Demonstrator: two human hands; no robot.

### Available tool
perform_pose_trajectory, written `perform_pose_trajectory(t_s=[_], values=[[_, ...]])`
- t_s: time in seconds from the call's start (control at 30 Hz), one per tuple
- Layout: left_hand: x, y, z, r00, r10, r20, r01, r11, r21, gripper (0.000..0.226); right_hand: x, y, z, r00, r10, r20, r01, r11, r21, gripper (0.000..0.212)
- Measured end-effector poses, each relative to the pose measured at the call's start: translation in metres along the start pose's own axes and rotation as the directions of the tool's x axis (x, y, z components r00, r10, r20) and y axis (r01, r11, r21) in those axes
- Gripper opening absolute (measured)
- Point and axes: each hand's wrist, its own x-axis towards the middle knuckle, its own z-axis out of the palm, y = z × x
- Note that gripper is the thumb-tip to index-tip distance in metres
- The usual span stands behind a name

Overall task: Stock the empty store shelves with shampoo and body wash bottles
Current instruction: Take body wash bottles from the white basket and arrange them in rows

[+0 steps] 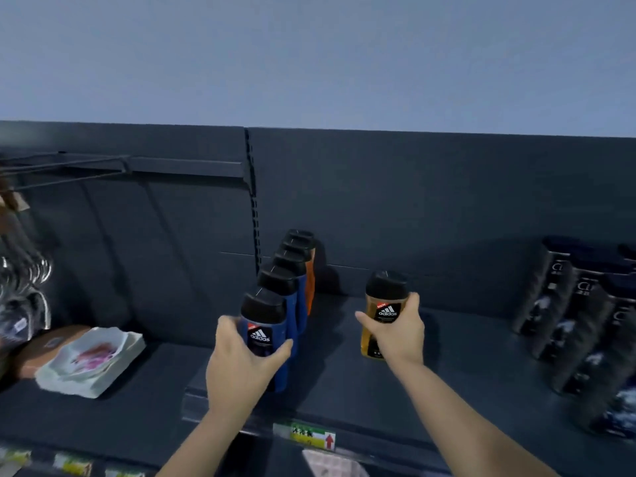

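A blue bottle (266, 335) is gripped upright by the left hand (237, 359) heading a row, an amber bottle (380, 315) by the right hand (399, 330) on the shelf (464, 356).

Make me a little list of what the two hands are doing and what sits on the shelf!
Left hand: grips the blue plastic bottle with a black cap, front of the row
Right hand: grips the amber plastic bottle with a black cap, upright, right of the row
Row: black-capped bottles lined toward the back wall, orange one last
Shelf: dark grey metal
Far right: tall black bottles
Far left: white packet with pink print
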Motion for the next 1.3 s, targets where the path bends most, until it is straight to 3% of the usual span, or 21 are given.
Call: perform_pose_trajectory(t_s=[0.4, 0.63, 1.03, 1.3], values=[[0.001, -0.003, 0.013, 0.999, -0.03, -0.046, 0.03, 0.999, 0.014, 0.066, 0.082, -0.006, 0.092, 0.997, -0.041, 0.061, 0.041, 0.999, 0.007, 0.064], [0.0, -0.005, 0.013, 0.998, -0.031, -0.06, 0.032, 0.999, 0.018, 0.067, 0.093, -0.007, 0.104, 0.998, -0.054, 0.024, 0.055, 0.996, -0.065, 0.077], [0.002, -0.008, 0.016, 0.998, -0.021, -0.053, 0.023, 0.999, 0.034, 0.067, 0.1, -0.004, 0.115, 0.998, -0.063, 0.021, 0.064, 0.996, -0.057, 0.081], [-0.001, -0.007, 0.015, 0.998, -0.02, -0.052, 0.022, 0.999, 0.03, 0.066, 0.082, -0.002, 0.095, 0.999, 0.007, 0.052, -0.002, 0.996, -0.09, 0.109]])
